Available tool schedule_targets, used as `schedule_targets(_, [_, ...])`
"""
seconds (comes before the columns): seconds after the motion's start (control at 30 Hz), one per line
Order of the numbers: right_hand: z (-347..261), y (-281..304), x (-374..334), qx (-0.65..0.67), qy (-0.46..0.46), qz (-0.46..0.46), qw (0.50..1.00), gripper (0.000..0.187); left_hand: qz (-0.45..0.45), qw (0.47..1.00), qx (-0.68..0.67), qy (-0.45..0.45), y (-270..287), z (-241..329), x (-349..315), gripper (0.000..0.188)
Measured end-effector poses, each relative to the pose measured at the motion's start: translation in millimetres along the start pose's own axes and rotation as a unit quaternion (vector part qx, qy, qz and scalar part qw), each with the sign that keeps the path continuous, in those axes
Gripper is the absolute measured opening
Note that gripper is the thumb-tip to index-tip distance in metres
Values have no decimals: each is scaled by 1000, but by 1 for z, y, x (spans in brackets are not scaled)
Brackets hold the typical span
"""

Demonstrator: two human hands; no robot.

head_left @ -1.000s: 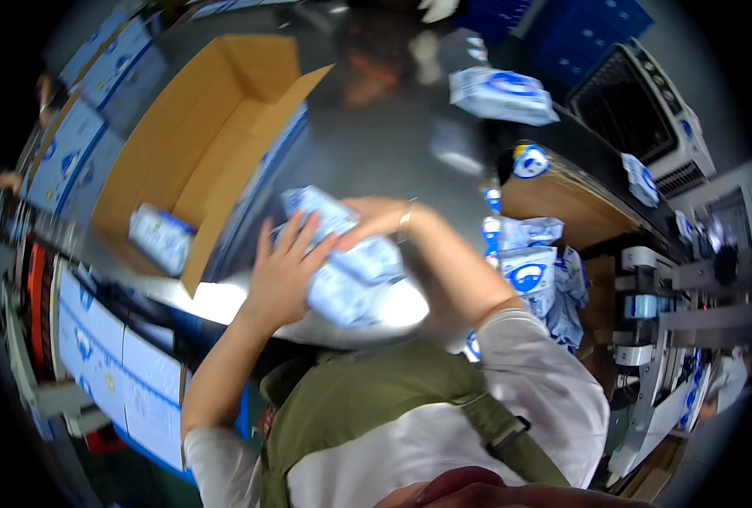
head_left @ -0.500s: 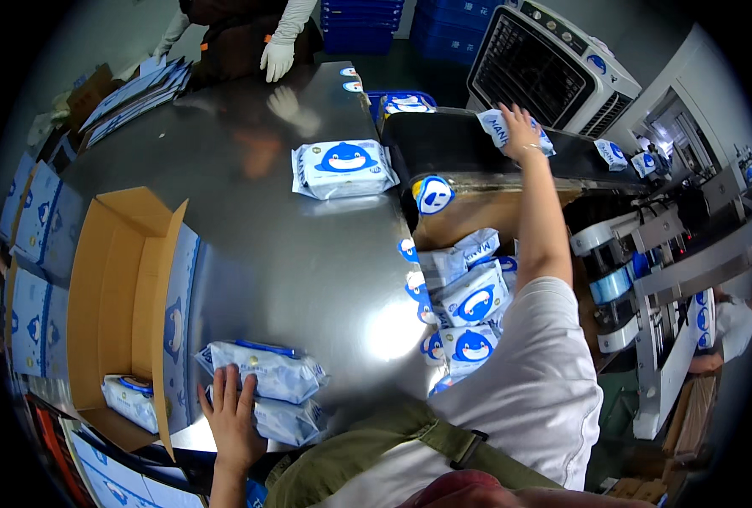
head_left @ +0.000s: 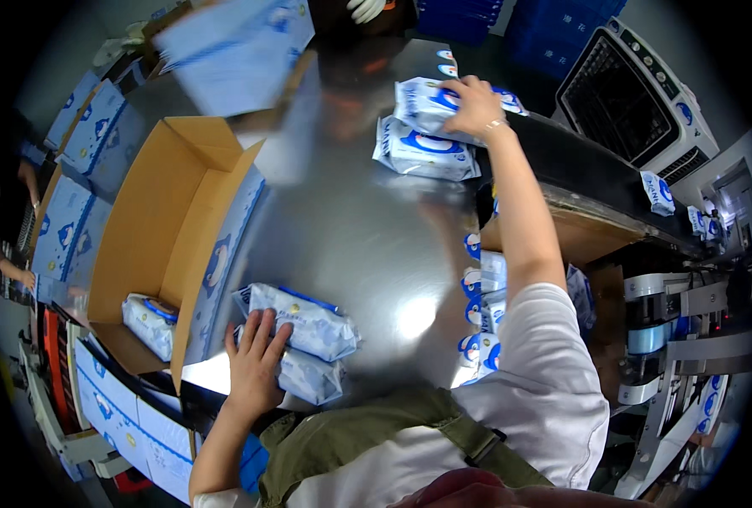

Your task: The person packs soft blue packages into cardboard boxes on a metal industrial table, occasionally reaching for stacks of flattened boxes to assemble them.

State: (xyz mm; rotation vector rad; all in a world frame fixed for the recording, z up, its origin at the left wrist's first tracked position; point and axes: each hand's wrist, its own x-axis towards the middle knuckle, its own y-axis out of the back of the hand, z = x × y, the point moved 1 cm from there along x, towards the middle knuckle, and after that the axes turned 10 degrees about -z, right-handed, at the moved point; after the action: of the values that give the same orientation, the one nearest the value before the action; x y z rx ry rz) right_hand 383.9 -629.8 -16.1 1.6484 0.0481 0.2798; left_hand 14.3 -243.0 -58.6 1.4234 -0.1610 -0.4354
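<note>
Blue lettering and whale-like cartoon labels on pale wrappers, with white characters on a blue crate.
At the table's far right, the upper packet (head_left: 420, 100) and the lower packet (head_left: 426, 152) beneath it bear bold blue Latin capitals beside cartoons, both partly covered; similar capitals mark a conveyor packet (head_left: 658, 193) at the right. Two white Chinese characters stand one above the other on the blue crate (head_left: 549, 38) behind. Round-edged cartoon stickers (head_left: 471, 279) line the table's right edge. Fine print on the near packet (head_left: 312, 326) and the printed carton (head_left: 168, 444) at lower left is too small to read.
</note>
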Motion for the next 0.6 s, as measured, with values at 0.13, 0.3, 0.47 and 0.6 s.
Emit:
schedule_targets(0.13, [-42,-15,11,24,6,-98,995,75,12,1000,-11,-9,0,1,0,86])
schedule_targets(0.3, [-100,-2,-102,36,168,-84,982,71,7,1000,-2,-18,-4,-2,-5,89])
schedule_targets(0.47, [-148,-17,-236,44,206,21,977,106,0,999,10,-43,-8,-7,-6,86])
schedule_targets(0.6, [-149,-11,-154,56,129,-85,986,102,18,998,-9,-52,2,-8,-2,89])
